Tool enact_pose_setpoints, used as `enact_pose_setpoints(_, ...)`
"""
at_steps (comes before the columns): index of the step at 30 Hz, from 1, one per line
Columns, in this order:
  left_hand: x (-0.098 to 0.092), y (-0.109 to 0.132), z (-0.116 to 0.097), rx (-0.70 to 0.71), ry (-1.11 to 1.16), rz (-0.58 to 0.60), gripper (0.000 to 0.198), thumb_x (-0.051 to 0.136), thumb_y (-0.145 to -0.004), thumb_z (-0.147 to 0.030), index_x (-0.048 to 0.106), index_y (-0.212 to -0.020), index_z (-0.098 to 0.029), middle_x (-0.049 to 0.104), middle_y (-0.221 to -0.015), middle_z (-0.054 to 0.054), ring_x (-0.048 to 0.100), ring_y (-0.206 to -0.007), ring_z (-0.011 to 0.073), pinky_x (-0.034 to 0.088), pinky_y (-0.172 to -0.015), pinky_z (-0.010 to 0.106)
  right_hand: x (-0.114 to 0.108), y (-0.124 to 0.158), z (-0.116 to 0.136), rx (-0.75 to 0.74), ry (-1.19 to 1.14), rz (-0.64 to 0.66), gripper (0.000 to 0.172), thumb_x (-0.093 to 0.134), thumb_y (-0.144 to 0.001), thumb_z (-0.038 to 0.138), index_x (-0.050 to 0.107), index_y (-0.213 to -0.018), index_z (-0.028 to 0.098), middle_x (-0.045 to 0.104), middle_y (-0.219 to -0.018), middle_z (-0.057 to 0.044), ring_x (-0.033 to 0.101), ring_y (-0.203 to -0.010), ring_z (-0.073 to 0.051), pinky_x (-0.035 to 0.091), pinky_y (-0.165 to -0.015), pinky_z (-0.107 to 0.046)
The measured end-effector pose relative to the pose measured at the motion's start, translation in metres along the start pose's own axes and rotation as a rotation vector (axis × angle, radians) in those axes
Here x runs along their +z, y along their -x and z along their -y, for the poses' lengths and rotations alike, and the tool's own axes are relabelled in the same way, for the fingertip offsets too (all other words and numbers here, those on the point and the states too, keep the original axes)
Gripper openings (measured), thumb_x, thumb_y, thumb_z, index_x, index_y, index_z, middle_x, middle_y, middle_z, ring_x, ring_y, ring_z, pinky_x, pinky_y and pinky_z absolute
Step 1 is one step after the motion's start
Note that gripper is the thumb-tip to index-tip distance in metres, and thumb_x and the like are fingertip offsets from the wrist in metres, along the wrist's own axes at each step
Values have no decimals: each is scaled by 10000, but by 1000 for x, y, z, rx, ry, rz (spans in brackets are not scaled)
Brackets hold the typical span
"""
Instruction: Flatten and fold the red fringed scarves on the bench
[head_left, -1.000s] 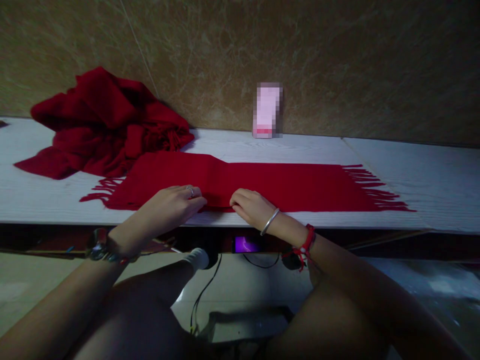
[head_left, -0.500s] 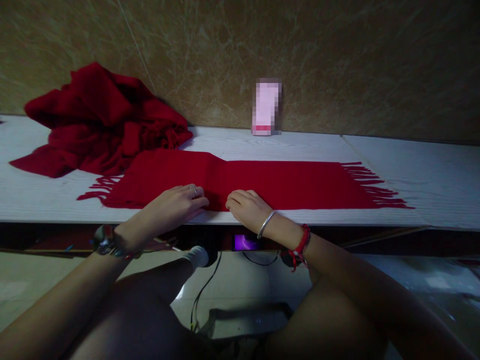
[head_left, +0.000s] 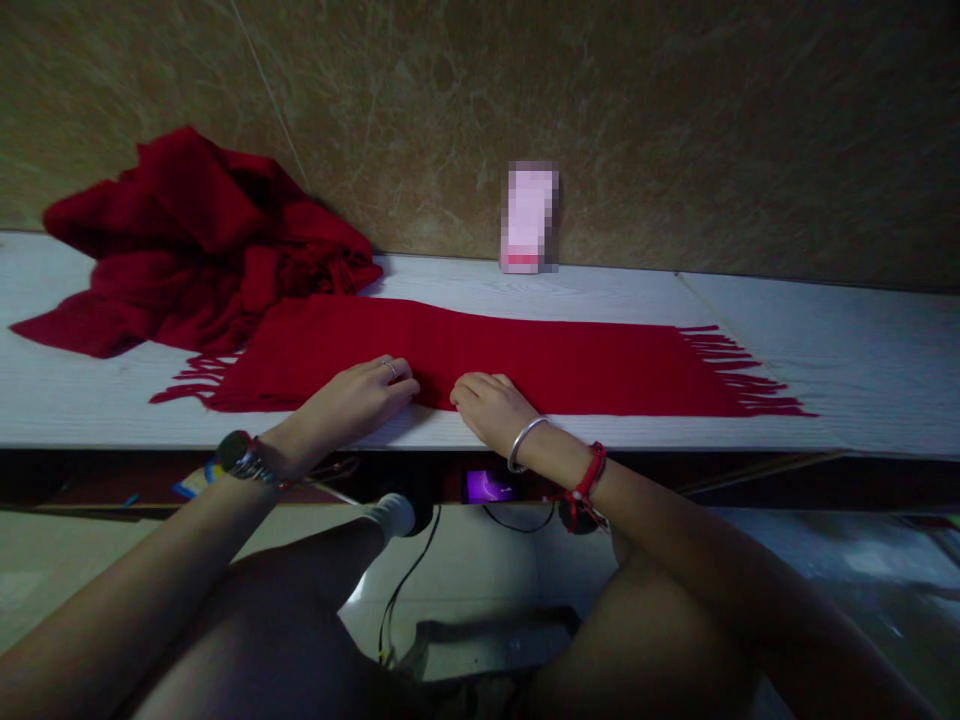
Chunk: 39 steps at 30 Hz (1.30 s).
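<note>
A red fringed scarf (head_left: 607, 370) lies lengthwise along the white tabletop, folded into a long strip with tassels at both ends. At the near edge, left of its middle, my left hand (head_left: 371, 393) is closed on the cloth with curled fingers; a ring and a watch show on that arm. A short gap to the right, my right hand (head_left: 491, 405) is also closed on the near edge, its fingertips partly hidden in the fabric. Between the two hands the cloth looks slightly shadowed.
A crumpled heap of red cloth (head_left: 202, 250) sits at the back left, touching the scarf. A blurred pink box (head_left: 529, 220) leans at the marbled wall (head_left: 675, 130). Below the white table's edge (head_left: 675, 435) are a lit phone screen (head_left: 489, 487), a cable and my legs.
My left hand has moved slightly up and right along the cloth. The dip in the scarf's far edge has smoothed out. My right hand has barely moved.
</note>
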<state>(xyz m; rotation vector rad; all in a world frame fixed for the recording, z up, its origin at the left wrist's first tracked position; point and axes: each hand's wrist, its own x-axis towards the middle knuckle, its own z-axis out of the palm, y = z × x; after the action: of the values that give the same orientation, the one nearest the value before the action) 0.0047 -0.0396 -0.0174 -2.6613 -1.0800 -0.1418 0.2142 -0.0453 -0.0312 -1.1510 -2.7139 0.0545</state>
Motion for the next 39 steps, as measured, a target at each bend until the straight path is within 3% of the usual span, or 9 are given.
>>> enact_pose_setpoints(7,4,10,0,31,16,-38,272,400,-894,-211,664,-850,-166,618,-857,78,557,-776,160,488,-733,279,-1,2,-2,39,-173,-26,175,457,-868,75,599,-956,128,622,-987,-102,530,-927,-185,336,-798,-306)
enact_pose_setpoints(16,-6,2,2,-59,97,-11,318,363,-915,-272,654,-878,-149,627,-827,82,569,-720,158,490,-695,284,3,5,-3,-76,-35,-32,196,454,-884,94,634,-947,140,635,-1016,-108,519,-1002,-207,345,-821,-329)
enact_pose_setpoints(20,-3,-22,6,-173,41,-3,365,355,-920,-314,606,-1130,-152,600,-1146,137,568,-1026,245,470,-860,398,4,6,-5,-103,-51,-50,202,465,-888,101,651,-946,153,642,-1028,-108,525,-1014,-199,351,-821,-329)
enact_pose_setpoints(23,7,-33,7,-264,62,155,447,389,-907,-400,503,-1301,-222,437,-1402,123,368,-1292,340,374,-972,527,4,7,-6,-95,-83,-46,202,496,-871,90,671,-939,165,654,-1033,-95,543,-1011,-193,369,-833,-337)
enact_pose_setpoints(26,11,-32,5,-322,119,335,549,368,-896,-500,389,-1395,-273,292,-1506,112,207,-1369,400,272,-1008,614,2,8,-11,-94,-172,-27,213,544,-829,73,695,-936,179,665,-1035,-78,566,-1009,-185,395,-862,-349)
enact_pose_setpoints(29,6,-29,4,-376,153,448,640,361,-870,-574,283,-1440,-295,133,-1558,95,99,-1397,407,194,-1045,619,-5,6,-19,-93,-319,-35,230,546,-804,49,713,-901,174,678,-1018,-63,595,-979,-156,428,-877,-317)
enact_pose_setpoints(34,1,-34,3,-423,166,548,741,354,-833,-632,175,-1466,-291,43,-1567,61,23,-1409,387,139,-1080,585,-28,-13,-28,207,-414,-190,250,503,-817,54,700,-934,152,698,-976,-54,629,-901,-137,472,-858,-277)
enact_pose_setpoints(36,1,-35,3,-422,163,533,785,343,-819,-653,140,-1474,-271,55,-1566,61,29,-1412,378,140,-1085,573,-33,-24,-27,348,-379,-169,261,491,-845,98,677,-1025,135,683,-1048,-79,630,-920,-148,480,-862,-284)
enact_pose_setpoints(39,1,-35,2,-438,163,532,843,351,-797,-674,126,-1479,-233,57,-1564,63,22,-1415,363,131,-1096,553,-28,-34,-21,418,-262,-72,397,508,-877,251,552,-1250,123,552,-1309,-135,529,-1162,-228,437,-967,-394)
